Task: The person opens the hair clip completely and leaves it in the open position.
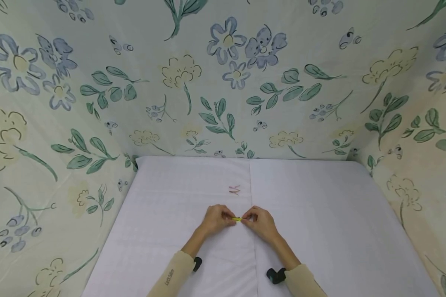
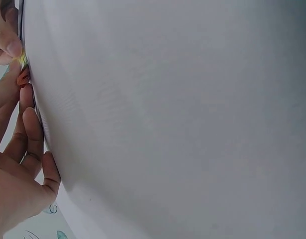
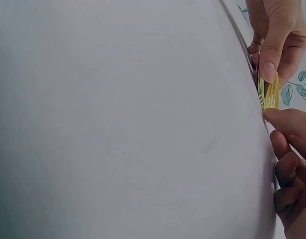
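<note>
Yellow piece [image 1: 237,219] between the fingertips of both hands; ends hidden under the fingers, full outline hard to make out. Left hand [image 1: 217,219] and right hand [image 1: 261,223] each pinch one end. Orange bit [image 2: 23,77] by the left fingertips in the left-wrist view, partly covered; cannot tell whether joined to the yellow. Small orange-red forked pieces [image 1: 234,190] lie just beyond the fingers on white cloth [image 1: 304,206]; floral fabric [image 1: 241,103] well past them. Yellow piece narrow, thin parallel strips.
</note>
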Motion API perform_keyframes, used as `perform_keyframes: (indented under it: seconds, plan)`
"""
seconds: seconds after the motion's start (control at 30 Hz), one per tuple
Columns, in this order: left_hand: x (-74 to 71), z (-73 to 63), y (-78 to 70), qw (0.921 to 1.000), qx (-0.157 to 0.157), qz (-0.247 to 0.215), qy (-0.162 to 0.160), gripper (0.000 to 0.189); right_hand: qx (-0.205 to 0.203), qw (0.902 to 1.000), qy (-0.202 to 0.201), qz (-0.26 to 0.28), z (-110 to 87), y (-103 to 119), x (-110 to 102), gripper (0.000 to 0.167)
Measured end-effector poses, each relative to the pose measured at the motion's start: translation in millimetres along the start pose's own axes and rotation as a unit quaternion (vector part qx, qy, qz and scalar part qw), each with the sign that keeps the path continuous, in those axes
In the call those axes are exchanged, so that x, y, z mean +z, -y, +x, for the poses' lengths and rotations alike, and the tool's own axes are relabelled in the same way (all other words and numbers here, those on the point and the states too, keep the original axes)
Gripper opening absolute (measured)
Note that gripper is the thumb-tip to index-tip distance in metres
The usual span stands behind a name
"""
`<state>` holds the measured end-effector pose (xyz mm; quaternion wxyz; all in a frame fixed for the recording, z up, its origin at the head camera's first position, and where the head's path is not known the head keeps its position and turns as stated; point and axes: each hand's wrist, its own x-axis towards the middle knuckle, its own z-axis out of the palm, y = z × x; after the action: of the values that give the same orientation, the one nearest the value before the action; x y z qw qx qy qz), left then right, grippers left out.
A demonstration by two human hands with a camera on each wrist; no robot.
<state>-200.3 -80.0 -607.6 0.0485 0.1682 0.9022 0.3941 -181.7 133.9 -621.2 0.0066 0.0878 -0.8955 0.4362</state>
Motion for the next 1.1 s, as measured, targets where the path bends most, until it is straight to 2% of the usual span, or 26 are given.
perform_keyframes:
  seconds: [0.27, 0.63, 0.83, 0.97, 1.1]
  plan:
    - [1.8, -2.6, 1.4, 1.0000, -0.004, -0.001, 0.007, 0.013, 0.003, 0.9991, -0.009, 0.041, -0.7, -1.6, 0.6, 0.012]
    - [5.6, -1.6, 1.5, 0.9980, 0.030, -0.054, -0.011, 0.007, -0.007, 0.9982, 0.003, 0.059, 1.3, -2.4, 1.3, 0.010]
    - [3.2, -0.6, 1.2, 0.9950, 0.059, -0.063, -0.051, 0.006, -0.007, 0.9973, -0.011, 0.073, 1.6, -2.0, 0.6, 0.010]
    - [1.1, -0.4, 0.3, 0.9922, 0.073, -0.068, -0.075, 0.005, -0.025, 0.9962, -0.023, 0.080, 2.0, -3.1, 1.3, 0.010]
    - [-2.8, 0.3, -4.7, 0.9910, 0.060, -0.086, -0.083, 0.004, -0.054, 0.9935, -0.032, 0.095, 2.8, -4.1, 3.2, 0.007]
